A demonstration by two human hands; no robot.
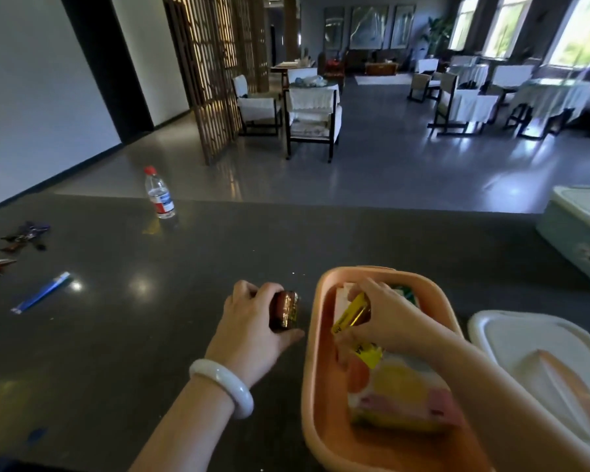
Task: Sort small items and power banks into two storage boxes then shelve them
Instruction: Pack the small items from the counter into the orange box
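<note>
My left hand (249,321), with a white bangle (222,386) on its wrist, rests on the dark countertop (157,335) just left of the orange storage box (315,362), its fingers curled round a small brown-and-gold wrapped item (285,310) that sits on the counter surface. My right hand (389,313) reaches down inside the orange box, fingers pinching a yellow packet (349,313) near the far end of the box; whether that packet is lifted or lying on the things beneath it I cannot tell. Nearer to me in the same box lies a pastel pack with yellow, orange and pink patches (406,396), and a second bit of yellow wrapping (368,352) shows between it and my right wrist. A white lid (539,362) lies flat on the counter just right of the orange box. Farther right, at the counter's edge, stands a pale green storage box (576,233) with its lid on, well apart from the orange one. Out to my left lie a blue pen-like stick (41,292) and a few dark wrapped small items (24,235), and a water bottle with a red cap (159,194) stands upright near the far edge. Beyond the counter is a dim hall with white-covered chairs and tables (312,107).
</note>
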